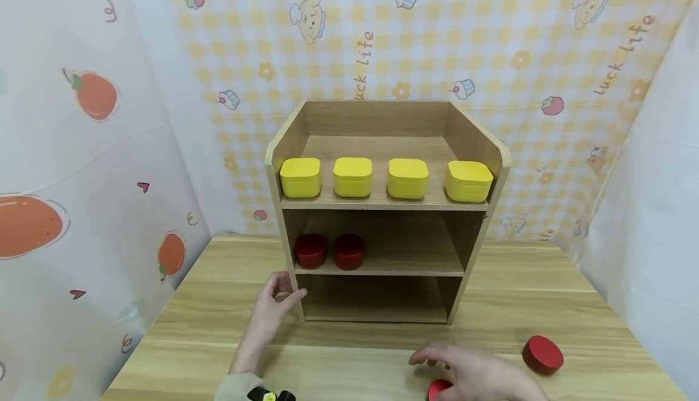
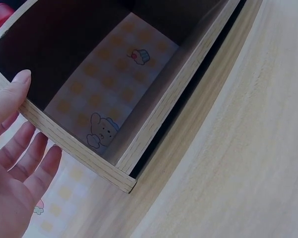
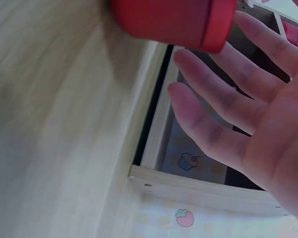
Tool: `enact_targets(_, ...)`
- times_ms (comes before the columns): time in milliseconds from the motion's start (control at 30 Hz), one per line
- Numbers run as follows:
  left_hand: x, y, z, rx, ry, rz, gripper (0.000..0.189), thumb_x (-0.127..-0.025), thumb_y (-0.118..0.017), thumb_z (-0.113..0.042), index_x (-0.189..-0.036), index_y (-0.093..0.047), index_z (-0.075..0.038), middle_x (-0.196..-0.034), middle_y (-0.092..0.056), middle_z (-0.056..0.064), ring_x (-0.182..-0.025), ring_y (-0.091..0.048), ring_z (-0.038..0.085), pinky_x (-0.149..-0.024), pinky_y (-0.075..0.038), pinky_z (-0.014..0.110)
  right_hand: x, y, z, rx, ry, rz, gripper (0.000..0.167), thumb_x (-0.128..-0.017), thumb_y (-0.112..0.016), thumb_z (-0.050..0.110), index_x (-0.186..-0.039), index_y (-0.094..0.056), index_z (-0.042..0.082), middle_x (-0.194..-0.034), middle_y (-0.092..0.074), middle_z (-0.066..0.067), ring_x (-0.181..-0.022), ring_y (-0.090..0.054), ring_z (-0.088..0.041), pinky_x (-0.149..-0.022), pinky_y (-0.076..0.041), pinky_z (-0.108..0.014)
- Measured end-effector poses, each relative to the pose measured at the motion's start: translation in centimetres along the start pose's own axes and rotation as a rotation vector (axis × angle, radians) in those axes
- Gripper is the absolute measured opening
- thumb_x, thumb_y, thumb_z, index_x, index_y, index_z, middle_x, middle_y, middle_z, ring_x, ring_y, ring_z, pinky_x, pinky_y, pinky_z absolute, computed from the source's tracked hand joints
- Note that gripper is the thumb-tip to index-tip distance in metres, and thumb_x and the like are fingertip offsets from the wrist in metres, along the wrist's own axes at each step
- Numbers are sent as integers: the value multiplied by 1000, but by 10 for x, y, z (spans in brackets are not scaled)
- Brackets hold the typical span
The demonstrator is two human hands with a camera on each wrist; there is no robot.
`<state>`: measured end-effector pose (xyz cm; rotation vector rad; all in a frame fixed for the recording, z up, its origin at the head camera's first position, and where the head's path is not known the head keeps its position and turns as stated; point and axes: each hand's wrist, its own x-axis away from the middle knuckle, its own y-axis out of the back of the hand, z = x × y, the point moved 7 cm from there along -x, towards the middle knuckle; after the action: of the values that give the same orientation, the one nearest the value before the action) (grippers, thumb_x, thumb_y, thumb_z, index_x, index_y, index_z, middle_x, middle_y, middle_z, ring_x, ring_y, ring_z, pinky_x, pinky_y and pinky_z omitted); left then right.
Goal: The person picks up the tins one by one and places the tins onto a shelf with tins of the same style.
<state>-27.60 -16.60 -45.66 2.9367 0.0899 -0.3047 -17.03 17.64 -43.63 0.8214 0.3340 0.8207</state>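
Observation:
My left hand (image 1: 275,304) holds the front edge of the left side panel of a small wooden shelf (image 1: 377,119). In the left wrist view, its thumb (image 2: 17,91) lies on the inner side and the fingers on the outer side. Near the table's front, my right hand (image 1: 477,374) reaches over a round red container (image 1: 438,389), partly hidden by that hand. The right wrist view has the red container (image 3: 164,20) beside the spread, slightly bent fingers (image 3: 213,111); no grip shows. Another round red container (image 1: 543,355) lies to the right.
Several yellow lidded boxes (image 1: 352,178) stand in a row on the top level. Two red containers (image 1: 310,251) sit at the left of the middle level. Behind the wooden table (image 1: 218,286) hangs a checked cloth (image 1: 262,37), with pale sheets at both sides.

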Motion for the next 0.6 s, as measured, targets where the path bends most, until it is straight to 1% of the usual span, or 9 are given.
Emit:
enact_targets(133, 1, 1, 1, 4, 3, 1, 39, -85, -77, -11, -115, -53, -2, -102, -52, 9, -100, -50, 20, -83, -49, 24, 4, -4, -8, -37, -54, 21, 53, -85, -74, 45, -132, -57, 23, -123, -60, 11, -109, -55, -7, -87, -47, -24)
enact_targets(267, 2, 1, 2, 4, 11, 5, 38, -86, -76, -12, -114, -53, -2, -103, -52, 10, -101, -50, 20, -84, -49, 24, 6, -6, -14, -9, -117, 20, 55, -82, -74, 51, -130, -58, 29, -121, -59, 15, -108, -55, -5, -87, -46, -26)
enact_targets(367, 2, -1, 2, 9, 14, 13, 38, -86, -76, -13, -114, -53, -3, -103, -52, 10, -102, -50, 21, -85, -49, 24, 8, -8, -17, 25, -137, 16, 54, -80, -74, 55, -127, -59, 33, -119, -58, 18, -106, -55, -4, -86, -46, -27)
enact_targets(433, 2, -1, 1, 12, 14, 18, 37, -86, -76, -14, -113, -53, -4, -103, -52, 10, -102, -50, 20, -85, -48, 25, 8, -8, -18, 42, -119, 16, 53, -80, -74, 55, -126, -59, 33, -118, -58, 18, -105, -55, -3, -86, -47, -27)
enact_targets(600, 0, 0, 1, 19, 15, 15, 36, -86, -76, -11, -113, -53, -3, -103, -51, 10, -102, -49, 21, -84, -49, 24, 4, -7, -18, 47, -21, 27, 51, -85, -74, 46, -127, -60, 21, -117, -59, 14, -103, -55, -4, -84, -48, -25)
